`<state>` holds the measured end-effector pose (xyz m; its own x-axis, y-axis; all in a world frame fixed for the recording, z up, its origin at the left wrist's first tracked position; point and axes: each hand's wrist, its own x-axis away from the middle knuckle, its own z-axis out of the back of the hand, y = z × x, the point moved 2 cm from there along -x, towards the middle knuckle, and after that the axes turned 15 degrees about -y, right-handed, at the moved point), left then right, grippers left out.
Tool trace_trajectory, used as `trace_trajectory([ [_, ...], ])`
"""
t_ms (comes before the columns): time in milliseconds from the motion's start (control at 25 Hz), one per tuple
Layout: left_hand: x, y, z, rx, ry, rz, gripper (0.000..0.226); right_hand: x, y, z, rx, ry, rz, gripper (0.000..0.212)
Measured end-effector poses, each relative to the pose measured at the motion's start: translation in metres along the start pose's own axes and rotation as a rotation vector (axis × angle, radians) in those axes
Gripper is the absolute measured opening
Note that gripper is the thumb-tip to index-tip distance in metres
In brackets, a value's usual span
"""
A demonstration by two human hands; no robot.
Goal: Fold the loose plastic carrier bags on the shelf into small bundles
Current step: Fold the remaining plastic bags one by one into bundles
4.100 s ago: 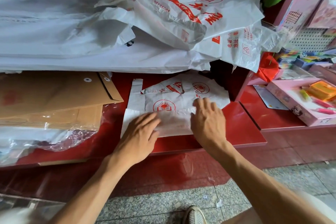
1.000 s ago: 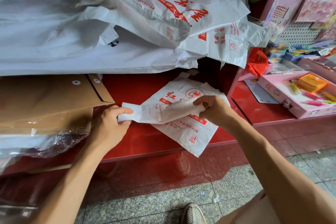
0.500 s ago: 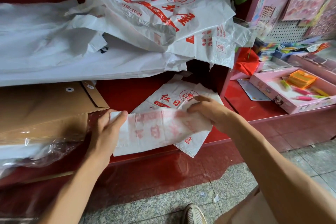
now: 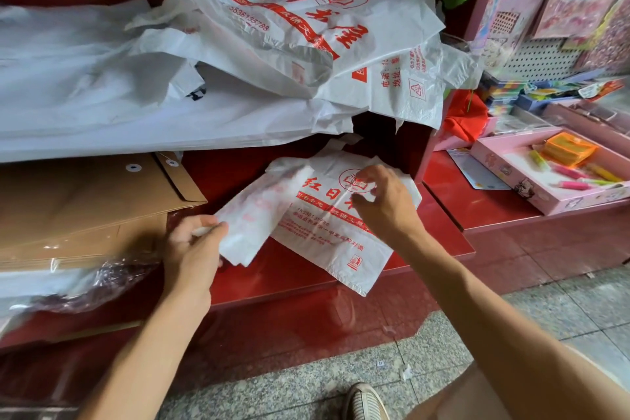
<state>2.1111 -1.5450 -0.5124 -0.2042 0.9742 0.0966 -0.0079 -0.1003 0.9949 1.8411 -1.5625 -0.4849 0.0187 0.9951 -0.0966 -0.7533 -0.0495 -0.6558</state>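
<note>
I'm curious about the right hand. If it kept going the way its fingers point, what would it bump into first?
Probably the printed bag lying on the red shelf. The right hand hovers just above it, fingers curled toward its red logo; depth is hard to judge.

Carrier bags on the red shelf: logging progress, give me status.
Left hand pinches the half-folded bag. Right hand over the flat printed bag, grip unclear. Loose pile overhangs behind.
</note>
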Motion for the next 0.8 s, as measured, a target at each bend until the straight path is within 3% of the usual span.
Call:
trace_trajectory([
  [120, 0.011, 0.006, -0.012, -0.205, -0.297, 0.046, 0.02, 0.014, -0.023, -0.022, 0.074, -0.211, 0.303, 0.034],
  [240, 0.018, 0.004, -0.018, -0.542, -0.566, 0.043, 0.032, 0.03, -0.034, -0.052, 0.294, -0.51, 0.403, 0.069],
  [320, 0.018, 0.005, -0.014, -0.806, -0.596, -0.153, 0.033, 0.038, -0.032, -0.069, 0.558, -0.591, 0.392, 0.089],
  [400, 0.017, 0.001, -0.01, -1.082, -0.639, -0.367, 0.053, 0.044, -0.031, -0.076, 0.66, -0.548, 0.422, 0.094],
  [480, 0.018, -0.006, -0.01, -1.254, -0.715, -0.415, 0.08, 0.046, -0.032, -0.074, 0.68, -0.457, 0.453, 0.085],
  [560, 0.018, -0.01, -0.011, -1.339, -0.707, -0.448, 0.085, 0.045, -0.033, -0.069, 0.631, -0.424, 0.497, 0.067],
  [680, 0.017, -0.009, -0.011, -1.212, -0.693, -0.543, 0.047, 0.044, -0.036, -0.06, 0.368, -0.467, 0.552, 0.027],
  [800, 0.016, -0.009, -0.012, -1.029, -0.657, -0.477, 0.025, 0.039, -0.034, -0.053, 0.119, -0.42, 0.463, 0.014],
])
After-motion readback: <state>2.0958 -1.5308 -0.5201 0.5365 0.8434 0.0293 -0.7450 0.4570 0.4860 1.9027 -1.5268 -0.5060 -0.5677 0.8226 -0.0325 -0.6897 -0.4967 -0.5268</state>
